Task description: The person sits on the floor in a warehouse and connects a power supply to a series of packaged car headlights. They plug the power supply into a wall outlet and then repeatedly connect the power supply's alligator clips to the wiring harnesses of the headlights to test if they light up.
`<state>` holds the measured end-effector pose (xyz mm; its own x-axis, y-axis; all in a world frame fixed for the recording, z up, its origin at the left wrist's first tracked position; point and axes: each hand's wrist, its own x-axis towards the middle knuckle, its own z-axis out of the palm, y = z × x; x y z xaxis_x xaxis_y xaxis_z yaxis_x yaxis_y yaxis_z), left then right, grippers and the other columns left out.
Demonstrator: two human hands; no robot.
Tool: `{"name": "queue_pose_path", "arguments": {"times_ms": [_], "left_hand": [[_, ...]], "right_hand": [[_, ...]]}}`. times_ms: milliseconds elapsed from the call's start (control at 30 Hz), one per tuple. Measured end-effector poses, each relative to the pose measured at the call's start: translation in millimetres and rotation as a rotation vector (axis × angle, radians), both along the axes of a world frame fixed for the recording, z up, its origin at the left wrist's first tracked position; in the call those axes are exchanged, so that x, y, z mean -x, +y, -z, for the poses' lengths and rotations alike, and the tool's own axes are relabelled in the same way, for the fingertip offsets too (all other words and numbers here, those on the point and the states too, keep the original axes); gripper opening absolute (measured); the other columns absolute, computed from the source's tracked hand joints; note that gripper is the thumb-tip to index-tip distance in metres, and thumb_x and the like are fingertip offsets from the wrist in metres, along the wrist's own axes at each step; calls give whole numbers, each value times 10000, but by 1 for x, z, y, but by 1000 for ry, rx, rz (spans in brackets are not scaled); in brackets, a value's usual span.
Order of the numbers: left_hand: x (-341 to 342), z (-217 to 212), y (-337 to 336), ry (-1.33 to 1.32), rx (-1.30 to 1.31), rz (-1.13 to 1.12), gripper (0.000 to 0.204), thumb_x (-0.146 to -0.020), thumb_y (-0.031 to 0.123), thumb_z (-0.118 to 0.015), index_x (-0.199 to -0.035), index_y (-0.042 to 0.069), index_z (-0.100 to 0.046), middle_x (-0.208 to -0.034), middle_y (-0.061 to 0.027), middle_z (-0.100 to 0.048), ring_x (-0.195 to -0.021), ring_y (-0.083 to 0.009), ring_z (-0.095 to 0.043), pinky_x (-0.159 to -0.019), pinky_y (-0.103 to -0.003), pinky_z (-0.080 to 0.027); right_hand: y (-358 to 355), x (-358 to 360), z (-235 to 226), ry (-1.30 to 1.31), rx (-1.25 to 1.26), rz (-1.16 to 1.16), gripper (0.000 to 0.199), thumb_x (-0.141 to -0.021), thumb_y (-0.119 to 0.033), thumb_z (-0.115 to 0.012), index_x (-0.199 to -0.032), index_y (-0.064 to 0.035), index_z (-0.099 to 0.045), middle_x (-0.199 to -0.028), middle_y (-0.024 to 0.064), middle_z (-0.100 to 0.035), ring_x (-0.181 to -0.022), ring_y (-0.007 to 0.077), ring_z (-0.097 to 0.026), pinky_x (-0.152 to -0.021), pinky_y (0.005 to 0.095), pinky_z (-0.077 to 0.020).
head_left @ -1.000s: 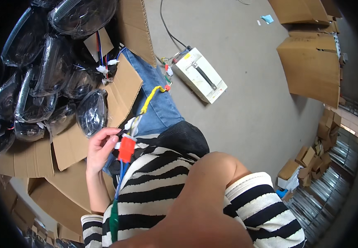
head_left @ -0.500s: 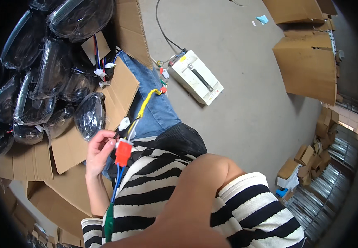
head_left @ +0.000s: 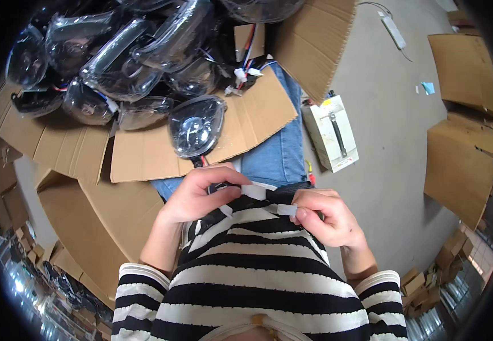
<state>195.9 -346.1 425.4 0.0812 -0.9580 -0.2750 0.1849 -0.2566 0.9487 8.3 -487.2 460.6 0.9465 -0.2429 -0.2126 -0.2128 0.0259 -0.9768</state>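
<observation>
My left hand (head_left: 204,193) is closed, thumb and fingers pinched together, just below a plastic-wrapped lamp (head_left: 196,128). Red and dark wires (head_left: 202,161) run from that lamp down behind this hand. A small white connector (head_left: 226,211) pokes out under its fingers; what exactly they grip is partly hidden. Between thumb and forefinger, my right hand (head_left: 327,217) pinches a white plug connector (head_left: 287,209). The two hands are apart, in front of my striped top. Beyond the right hand hangs a red connector (head_left: 312,178) on a yellow lead.
Many plastic-wrapped lamps (head_left: 121,68) pile up at the upper left, over an open carton with a cardboard flap (head_left: 258,122). A white power box (head_left: 337,145) with a black handle stands on the floor to the right. Cartons (head_left: 460,170) line the far right.
The view has swung left. The red connector with blue wires has left the space by my left hand. My right hand has come down and now pinches a white connector.
</observation>
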Motion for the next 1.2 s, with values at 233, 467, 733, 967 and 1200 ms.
{"name": "queue_pose_path", "arguments": {"times_ms": [233, 467, 733, 967, 1200], "left_hand": [[-1, 4, 7, 49, 14, 15, 139, -747, -14, -521, -871, -16, -582, -720, -50, -543, -667, -120, -485, -604, -233, -376], [-8, 9, 13, 156, -68, 24, 79, -768, 16, -514, -822, -17, -562, -727, -31, -534, -678, -87, -468, -610, -217, -370], [-1, 11, 16, 178, -116, 55, 96, -781, 56, -509, -849, -2, -545, -737, -20, -536, -686, -78, -471, -628, -211, -374], [-35, -51, 68, -148, 75, -462, 192, -747, 176, -570, -729, -15, -560, -745, -87, -544, -707, -196, -496, -652, -328, -381], [-131, -188, 255, -252, 629, -1153, 198, -818, 154, -445, -887, -14, -524, -742, -66, -404, -787, -188, -376, -856, -365, -294]], "right_hand": [[10, -21, 6, -23, 50, -5, 90, -711, -14, -495, -631, 19, -469, -564, 99, -454, -494, 243, -443, -459, 324, -345], [10, -26, -1, 51, 409, -51, 64, -671, -36, -522, -629, -9, -481, -581, 101, -484, -540, 271, -497, -487, 335, -402], [16, -29, 7, 86, 349, -87, 76, -692, -44, -515, -632, -15, -478, -594, 99, -486, -534, 259, -496, -487, 328, -401], [-1, -13, 3, 30, 311, 69, 30, -705, -21, -503, -690, 0, -518, -587, 80, -489, -517, 235, -474, -487, 306, -382], [5, -29, 4, 37, 407, -23, 71, -720, -16, -506, -764, 3, -558, -588, 88, -512, -504, 241, -483, -497, 306, -393]]}}
